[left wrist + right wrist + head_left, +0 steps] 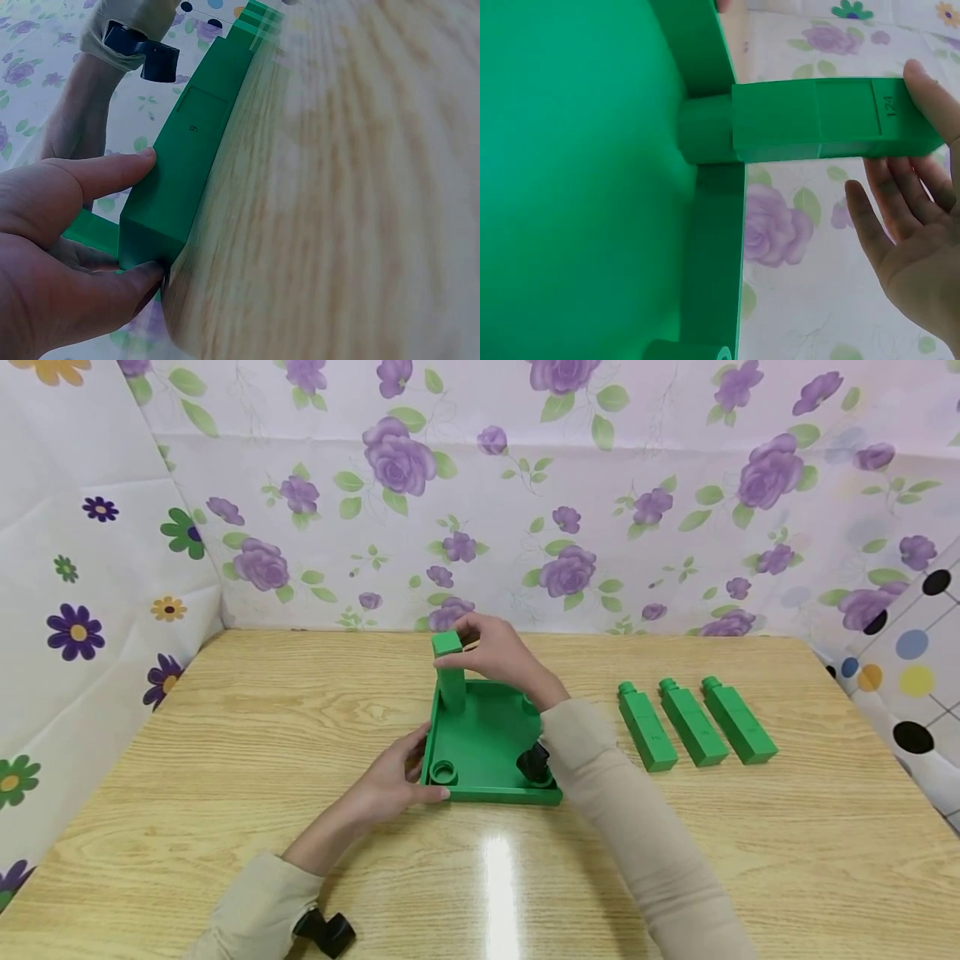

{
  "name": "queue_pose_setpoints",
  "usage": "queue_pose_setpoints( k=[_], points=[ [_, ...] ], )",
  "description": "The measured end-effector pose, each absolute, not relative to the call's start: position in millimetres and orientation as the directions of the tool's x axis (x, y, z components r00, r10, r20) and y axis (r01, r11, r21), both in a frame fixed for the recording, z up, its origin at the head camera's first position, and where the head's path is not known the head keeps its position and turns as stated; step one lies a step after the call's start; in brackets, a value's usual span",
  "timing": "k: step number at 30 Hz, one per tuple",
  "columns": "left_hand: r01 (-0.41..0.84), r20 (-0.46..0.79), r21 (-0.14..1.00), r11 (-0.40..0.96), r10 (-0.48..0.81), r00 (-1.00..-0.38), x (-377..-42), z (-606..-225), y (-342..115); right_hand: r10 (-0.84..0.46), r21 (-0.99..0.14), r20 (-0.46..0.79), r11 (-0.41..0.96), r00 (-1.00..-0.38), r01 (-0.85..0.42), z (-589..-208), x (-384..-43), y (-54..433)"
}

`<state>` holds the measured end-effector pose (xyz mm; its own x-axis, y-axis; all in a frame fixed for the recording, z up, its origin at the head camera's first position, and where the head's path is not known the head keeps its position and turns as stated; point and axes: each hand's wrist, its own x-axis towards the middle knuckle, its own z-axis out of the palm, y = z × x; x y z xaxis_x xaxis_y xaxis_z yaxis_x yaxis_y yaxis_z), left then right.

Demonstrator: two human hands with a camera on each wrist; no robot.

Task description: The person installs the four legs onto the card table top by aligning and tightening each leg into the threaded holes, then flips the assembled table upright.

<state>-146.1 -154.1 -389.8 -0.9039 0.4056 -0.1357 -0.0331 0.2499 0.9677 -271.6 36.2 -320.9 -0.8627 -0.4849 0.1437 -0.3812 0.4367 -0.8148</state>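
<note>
A square green tray (483,735) with low walls and round sockets at its corners lies on the table. In its far left corner a square green leg (452,687) stands upright, its lower end at the socket. My right hand (501,653) grips this leg near the top; the right wrist view shows the thumb on one face of the leg (802,120) and fingers behind it. My left hand (388,781) holds the tray's near left corner, thumb at the front wall. That outer wall (180,150) shows close up in the left wrist view. My right forearm covers part of the tray's right side.
To the right of the tray lie a left green leg (647,728), a middle green leg (693,723) and a right green leg (739,722), threaded ends pointing away. Flowered cloth (450,527) hangs behind the wooden table (300,693).
</note>
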Motion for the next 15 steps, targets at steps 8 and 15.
queue_pose_setpoints(
  k=[8,15],
  points=[
    [-0.039,-0.139,0.969,0.244,0.408,-0.902,-145.8,-389.5,-153.4,-0.419,-0.788,0.183,0.479,-0.889,-0.388,-324.2,-266.6,31.2],
    [-0.037,-0.139,0.967,0.25,0.407,-0.903,-145.8,-390.2,-154.6,-0.418,-0.774,0.171,0.503,-0.892,-0.384,-323.4,-264.7,29.5]
  ],
)
